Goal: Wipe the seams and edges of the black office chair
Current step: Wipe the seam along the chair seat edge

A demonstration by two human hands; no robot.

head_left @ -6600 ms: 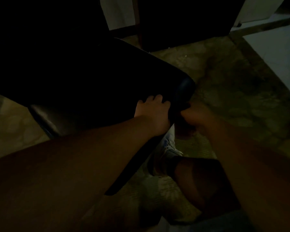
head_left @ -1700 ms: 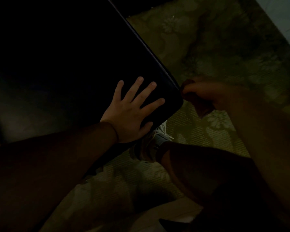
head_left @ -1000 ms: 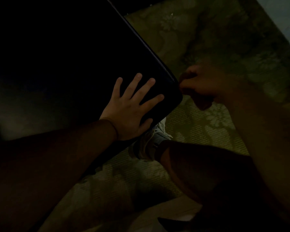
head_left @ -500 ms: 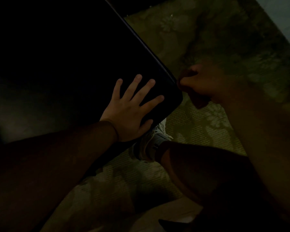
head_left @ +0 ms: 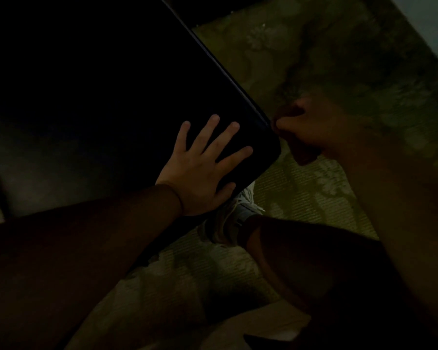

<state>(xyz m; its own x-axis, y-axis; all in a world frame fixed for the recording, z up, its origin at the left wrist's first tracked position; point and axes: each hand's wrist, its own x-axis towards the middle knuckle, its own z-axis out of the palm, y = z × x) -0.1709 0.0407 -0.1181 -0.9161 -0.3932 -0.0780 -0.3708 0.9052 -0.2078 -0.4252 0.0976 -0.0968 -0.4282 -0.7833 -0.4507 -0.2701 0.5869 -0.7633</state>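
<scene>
left hand (head_left: pixel 200 170) flat, right hand (head_left: pixel 311 127) curled

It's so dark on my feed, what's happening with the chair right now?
A person is bent over the black office chair, working at its corner. The left hand lies flat with fingers spread on the dark cushion, bracing it. The right hand is curled at the chair's edge seam beside that corner and seems to pinch a dark cloth, though the dim light makes that hard to confirm. A sneaker shows under the corner on the patterned rug.
</scene>
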